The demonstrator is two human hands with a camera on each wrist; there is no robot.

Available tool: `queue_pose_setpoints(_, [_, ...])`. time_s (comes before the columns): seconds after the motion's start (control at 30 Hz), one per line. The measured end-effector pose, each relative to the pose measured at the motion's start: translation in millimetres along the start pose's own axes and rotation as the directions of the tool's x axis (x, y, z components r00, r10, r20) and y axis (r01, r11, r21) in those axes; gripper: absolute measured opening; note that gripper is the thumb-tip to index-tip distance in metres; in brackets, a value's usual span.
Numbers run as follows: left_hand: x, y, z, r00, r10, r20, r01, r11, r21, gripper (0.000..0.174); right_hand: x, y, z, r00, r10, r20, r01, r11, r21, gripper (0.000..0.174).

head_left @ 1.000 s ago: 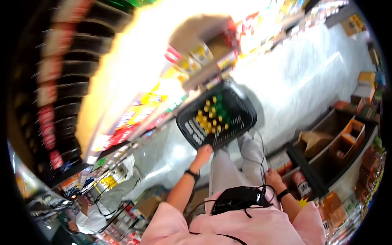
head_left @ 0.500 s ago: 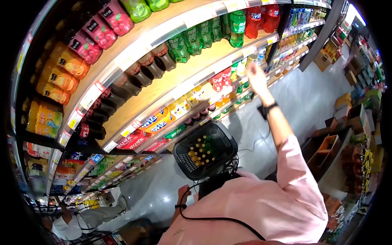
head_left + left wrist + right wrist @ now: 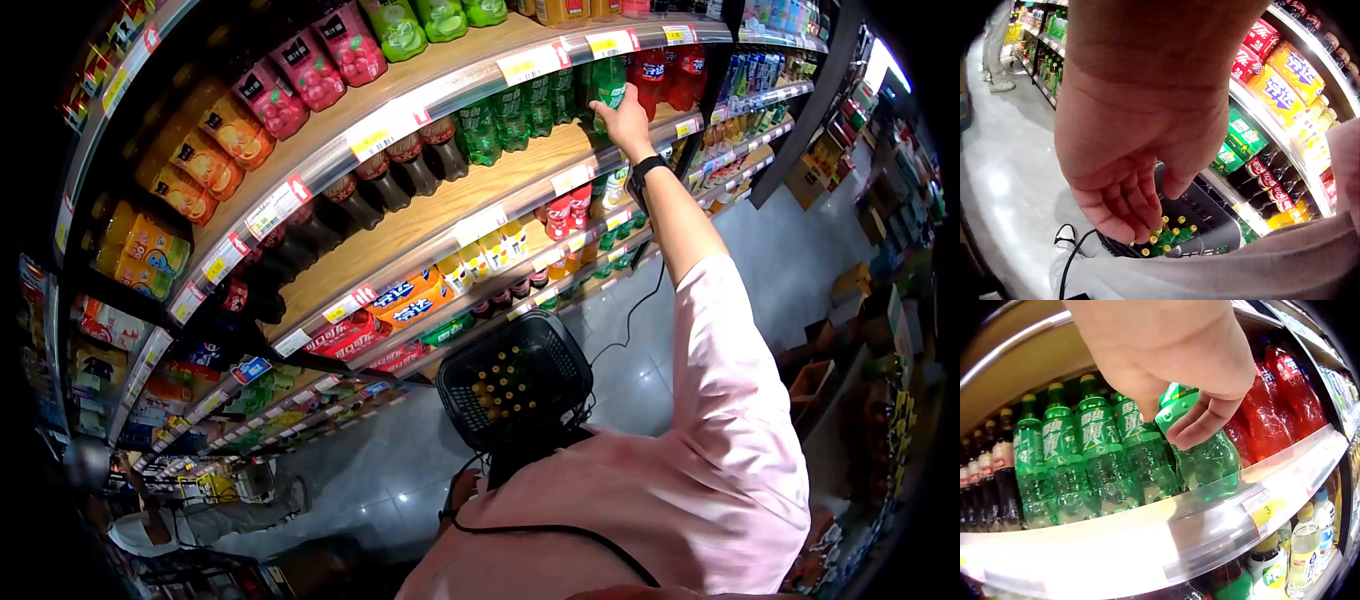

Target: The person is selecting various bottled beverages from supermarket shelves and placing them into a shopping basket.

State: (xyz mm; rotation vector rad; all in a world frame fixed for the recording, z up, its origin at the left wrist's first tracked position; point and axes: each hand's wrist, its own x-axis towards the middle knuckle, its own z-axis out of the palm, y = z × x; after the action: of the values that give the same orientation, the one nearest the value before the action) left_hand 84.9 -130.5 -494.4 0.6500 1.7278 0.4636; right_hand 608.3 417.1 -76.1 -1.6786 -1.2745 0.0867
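Observation:
At the front of a shelf, my right hand (image 3: 626,122) has its thumb and fingers around the upper part of a green soda bottle (image 3: 1207,464). That bottle leans on the shelf behind the clear front lip, beside a row of similar green bottles (image 3: 1099,434) and several red soda bottles (image 3: 1266,415). My left hand (image 3: 1141,137) hangs low by my side with loosely curled fingers and nothing in them. Below it, in the left wrist view, a black basket (image 3: 1210,219) holds several green bottles with yellow caps (image 3: 1169,239).
Dark cola bottles (image 3: 385,175) stand left of the green ones. Wrapped orange packs (image 3: 412,298) lie on a lower shelf. A cable (image 3: 640,318) hangs beside the basket. Another person (image 3: 235,515) is down the aisle at left, and cardboard boxes (image 3: 810,385) line the right side.
My right hand rose from beside my leg, reached forward past the lower shelf and took hold of a green soda bottle. My left hand left the basket's edge and came back near my body.

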Motion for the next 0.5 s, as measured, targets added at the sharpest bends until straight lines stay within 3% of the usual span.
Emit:
queue_pose_setpoints(0.1, [7, 1, -4, 0.999, 0.036, 0.011, -0.037, 0.992, 0.119, 0.025, -24, -21, -11, 0.993, -0.099, 0.070, 0.097, 0.995, 0.028, 0.068])
queue_pose_setpoints(0.17, [15, 0, -9, 0.994, 0.110, 0.028, -0.113, 0.941, 0.318, 0.025, -42, -20, -10, 0.952, -0.287, 0.107, 0.289, 0.957, -0.003, 0.068])
queue_pose_setpoints(0.2, [21, 2, -12, 0.987, 0.154, 0.047, -0.159, 0.879, 0.450, 0.025, -56, -22, -9, 0.922, -0.373, 0.105, 0.375, 0.927, 0.003, 0.068])
queue_pose_setpoints(0.23, [27, 4, -16, 0.977, 0.201, 0.076, -0.205, 0.766, 0.609, 0.024, -66, -23, -10, 0.923, -0.321, 0.211, 0.323, 0.946, 0.029, 0.066])
queue_pose_setpoints(0.3, [37, 15, -28, 0.950, 0.292, 0.110, -0.265, 0.571, 0.777, 0.024, -82, -15, -4, 0.862, -0.489, 0.129, 0.479, 0.872, 0.102, 0.067])
queue_pose_setpoints(0.33, [44, 27, -33, 0.941, 0.332, 0.072, -0.277, 0.627, 0.729, 0.024, -89, -12, -3, 0.846, -0.522, 0.109, 0.507, 0.851, 0.140, 0.068])
queue_pose_setpoints(0.37, [41, 40, -37, 0.926, 0.378, 0.006, -0.341, 0.827, 0.446, 0.028, -103, -25, -16, 0.856, -0.503, 0.117, 0.485, 0.861, 0.155, 0.068])
queue_pose_setpoints(0.4, [37, 63, -43, 0.914, 0.399, -0.073, -0.390, 0.914, 0.109, 0.033, -116, -36, -24, 0.860, -0.504, 0.082, 0.486, 0.857, 0.172, 0.068])
queue_pose_setpoints(0.5, [-2, 172, -45, 0.908, 0.411, 0.085, -0.365, 0.872, -0.327, 0.028, -163, -66, -51, 0.821, -0.564, -0.091, 0.570, 0.798, 0.195, 0.066])
